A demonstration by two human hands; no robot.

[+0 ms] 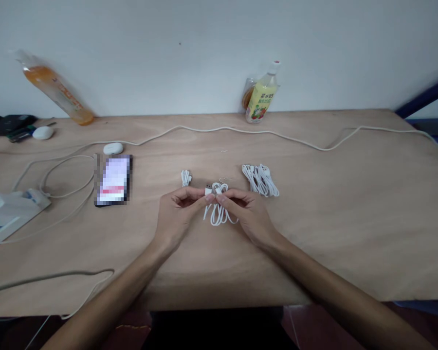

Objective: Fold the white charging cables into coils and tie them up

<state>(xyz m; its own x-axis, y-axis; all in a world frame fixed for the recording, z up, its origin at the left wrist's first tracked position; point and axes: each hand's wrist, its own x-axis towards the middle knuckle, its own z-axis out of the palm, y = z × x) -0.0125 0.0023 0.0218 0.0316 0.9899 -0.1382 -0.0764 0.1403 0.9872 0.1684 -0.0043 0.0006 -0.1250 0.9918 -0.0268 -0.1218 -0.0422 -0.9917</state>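
A looped white USB cable (219, 216) is between my two hands above the wooden table, its loops hanging below the fingers. My left hand (178, 211) pinches it near the USB plug (208, 189), thumb and forefinger together. Thumb and fingers of my right hand (248, 214) close on the same cable from the other side, the fingertips of both hands nearly meeting. Beyond my left hand lies a small white cable bundle (186, 178), partly hidden by it. Several coiled white cables (261, 180) lie beyond my right hand. A thin white tie (225, 179) is just behind the held cable.
On the left are a phone (113, 180), a white oval case (113, 148) and a white power strip (10, 211). A long white cord (222, 129) crosses the table (350, 218). An orange bottle (58, 95) and a yellow drink bottle (263, 97) stand by the wall.
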